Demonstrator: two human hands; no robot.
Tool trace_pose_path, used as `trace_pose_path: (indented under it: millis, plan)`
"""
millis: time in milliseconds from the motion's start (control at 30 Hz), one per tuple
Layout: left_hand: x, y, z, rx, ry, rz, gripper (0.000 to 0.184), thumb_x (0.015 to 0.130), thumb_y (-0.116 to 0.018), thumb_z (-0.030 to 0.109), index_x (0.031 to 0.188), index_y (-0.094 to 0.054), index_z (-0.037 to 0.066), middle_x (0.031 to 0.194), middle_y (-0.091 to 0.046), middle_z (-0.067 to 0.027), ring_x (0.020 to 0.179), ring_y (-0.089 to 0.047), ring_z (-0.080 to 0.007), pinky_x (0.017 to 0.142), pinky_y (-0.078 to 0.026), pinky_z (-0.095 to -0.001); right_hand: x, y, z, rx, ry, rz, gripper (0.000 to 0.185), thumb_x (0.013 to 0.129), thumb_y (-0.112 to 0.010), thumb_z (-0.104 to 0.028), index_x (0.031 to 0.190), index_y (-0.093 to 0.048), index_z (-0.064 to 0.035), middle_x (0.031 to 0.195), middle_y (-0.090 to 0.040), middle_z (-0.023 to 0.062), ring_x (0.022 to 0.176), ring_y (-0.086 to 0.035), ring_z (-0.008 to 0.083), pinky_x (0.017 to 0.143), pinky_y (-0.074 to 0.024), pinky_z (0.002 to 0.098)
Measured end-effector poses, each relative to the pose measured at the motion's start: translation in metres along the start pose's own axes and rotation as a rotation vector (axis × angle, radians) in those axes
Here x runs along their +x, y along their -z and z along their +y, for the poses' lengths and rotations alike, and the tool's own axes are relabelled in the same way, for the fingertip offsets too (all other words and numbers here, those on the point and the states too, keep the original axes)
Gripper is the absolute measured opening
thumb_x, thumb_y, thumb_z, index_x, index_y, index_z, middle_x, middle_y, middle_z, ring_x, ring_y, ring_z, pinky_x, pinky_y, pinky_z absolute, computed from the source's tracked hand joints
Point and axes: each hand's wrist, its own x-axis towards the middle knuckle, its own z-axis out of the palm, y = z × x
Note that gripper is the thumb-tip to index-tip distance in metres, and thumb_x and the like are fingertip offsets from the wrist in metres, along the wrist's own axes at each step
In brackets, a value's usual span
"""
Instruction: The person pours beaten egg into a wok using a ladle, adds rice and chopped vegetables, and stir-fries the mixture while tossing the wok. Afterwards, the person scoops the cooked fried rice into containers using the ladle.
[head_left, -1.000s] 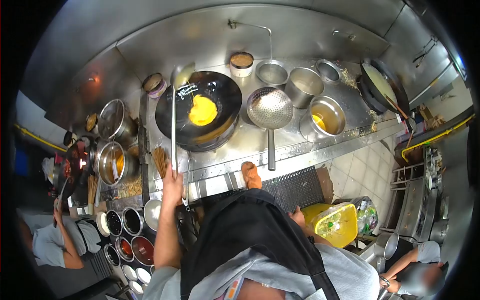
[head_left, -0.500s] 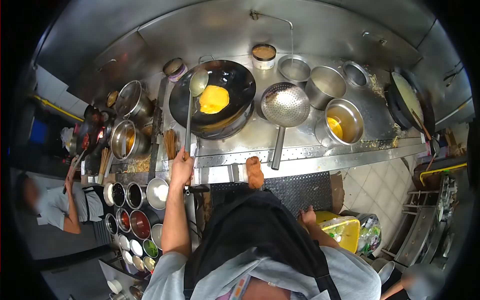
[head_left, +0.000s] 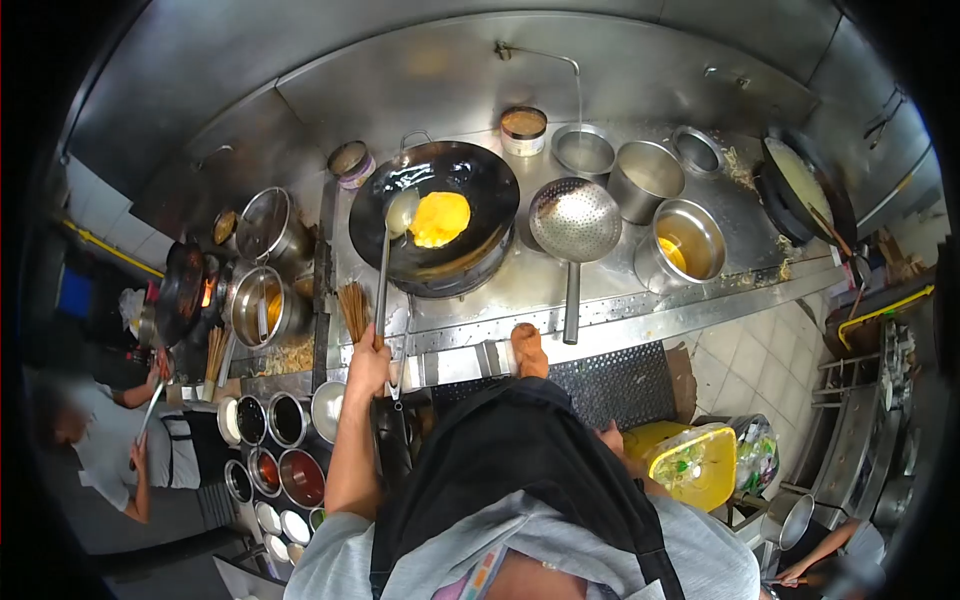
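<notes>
My left hand [head_left: 370, 362] is closed around the long handle of a ladle [head_left: 401, 212]. The ladle's bowl rests inside a black wok [head_left: 375, 255] on the stove, touching or very near the left edge of a yellow sheet of egg [head_left: 441, 220]. Down at my right side, my right hand [head_left: 611, 438] is partly hidden by my apron, beside a yellow bin [head_left: 715, 490]; its fingers hardly show. A big perforated skimmer [head_left: 575, 220] lies right of the wok, its handle pointing toward me. Near my left hand a bamboo brush [head_left: 353, 308] stands at the counter edge.
Metal pots [head_left: 648, 180] stand right of the skimmer, one holding yellow liquid [head_left: 673, 252]. A thin tap [head_left: 575, 70] runs over a metal bowl [head_left: 584, 150]. Sauce containers [head_left: 302, 478] sit at lower left. A co-worker [head_left: 130, 450] works at far left; another person's arm [head_left: 825, 550] shows lower right.
The ladle bowl has moved down to the left edge of the egg. The view has shifted slightly. My right hand is more hidden. The co-worker at left has both hands forward on a utensil.
</notes>
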Motion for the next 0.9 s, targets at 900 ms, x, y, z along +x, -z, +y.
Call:
trace_pose_path:
  millis: [900]
  plan:
    - [0.043,0.006,0.031,-0.069,-0.097,-0.055,0.059,0.094,-0.057,0.009,0.15,-0.04,0.01,0.067,-0.055,-0.0032,0.044,-0.048,-0.0133,0.042,-0.042,-0.0314,-0.024,0.003,0.007,0.019,-0.037,0.065,0.087,0.088,-0.063,-0.041,0.148,-0.027,0.0096,0.129,-0.057,0.0322,0.124,-0.055,0.0411,0.104,-0.0448,0.0418]
